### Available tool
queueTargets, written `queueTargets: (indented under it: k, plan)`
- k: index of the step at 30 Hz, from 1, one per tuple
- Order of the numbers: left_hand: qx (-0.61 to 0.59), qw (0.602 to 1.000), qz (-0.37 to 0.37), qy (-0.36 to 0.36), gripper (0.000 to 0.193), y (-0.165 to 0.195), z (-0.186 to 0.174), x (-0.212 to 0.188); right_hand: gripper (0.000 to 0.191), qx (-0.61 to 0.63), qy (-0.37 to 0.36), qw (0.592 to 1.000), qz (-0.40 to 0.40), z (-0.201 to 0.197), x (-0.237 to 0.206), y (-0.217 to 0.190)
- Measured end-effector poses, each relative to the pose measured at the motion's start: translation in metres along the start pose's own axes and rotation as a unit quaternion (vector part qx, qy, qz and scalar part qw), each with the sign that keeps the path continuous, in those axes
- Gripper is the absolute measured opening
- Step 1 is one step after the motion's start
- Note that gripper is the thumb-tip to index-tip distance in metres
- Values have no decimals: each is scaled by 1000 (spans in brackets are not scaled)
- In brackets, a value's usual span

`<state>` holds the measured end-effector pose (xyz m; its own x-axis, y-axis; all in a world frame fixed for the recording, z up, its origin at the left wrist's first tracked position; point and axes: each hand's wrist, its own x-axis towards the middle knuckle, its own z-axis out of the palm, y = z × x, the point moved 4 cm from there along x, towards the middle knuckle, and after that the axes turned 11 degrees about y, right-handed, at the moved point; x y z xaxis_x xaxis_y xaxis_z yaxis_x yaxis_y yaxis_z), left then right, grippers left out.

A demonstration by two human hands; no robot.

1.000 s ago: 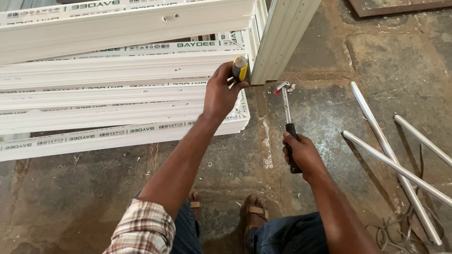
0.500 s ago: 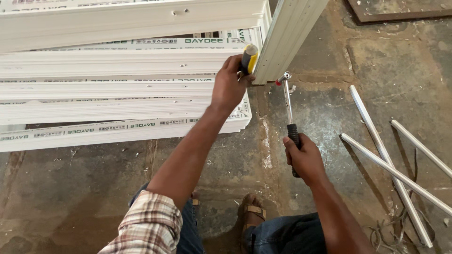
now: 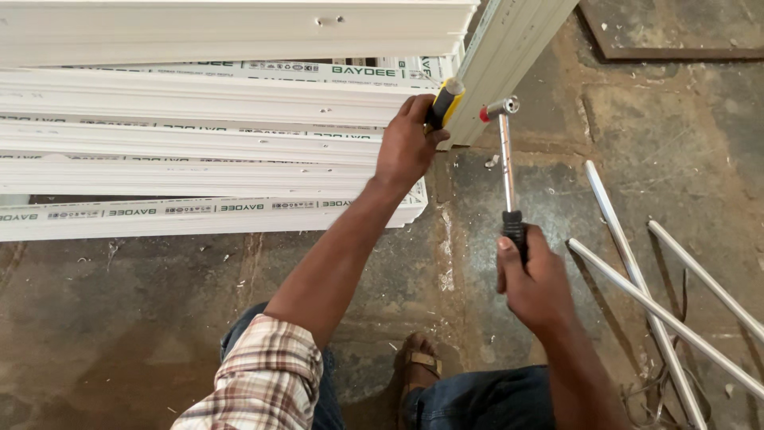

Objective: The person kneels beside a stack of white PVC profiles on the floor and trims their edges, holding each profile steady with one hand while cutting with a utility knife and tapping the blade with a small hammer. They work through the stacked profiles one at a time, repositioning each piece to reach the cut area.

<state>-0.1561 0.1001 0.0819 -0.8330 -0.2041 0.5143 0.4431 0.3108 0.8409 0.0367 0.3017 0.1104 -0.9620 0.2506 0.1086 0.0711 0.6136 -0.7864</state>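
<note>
My left hand grips a tool with a yellow and black handle, its end pressed against the corner where a stack of white window frame profiles meets a slanted white profile. My right hand holds a metal hammer by its black grip. The hammer's head sits just right of the yellow handle's top, close to it. Whether they touch is unclear.
Several thin metal rods lie on the stained concrete floor at the right, with loose wire beside them. My sandalled foot is at the bottom centre. A dark slab lies at the top right.
The hammer's head has swung up and left toward the yellow-handled tool. My left hand has stayed on the tool at the frame corner.
</note>
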Motion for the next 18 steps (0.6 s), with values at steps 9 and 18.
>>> queueTargets:
  k: [9, 18]
  plan:
    - [-11, 1000, 0, 3, 47, -1, 2, 1, 31, -220, 13, 965, -143, -5, 12, -69]
    - [-10, 1000, 3, 5, 47, -5, 5, 0, 38, 95, 118, 963, -221, -35, -17, -124]
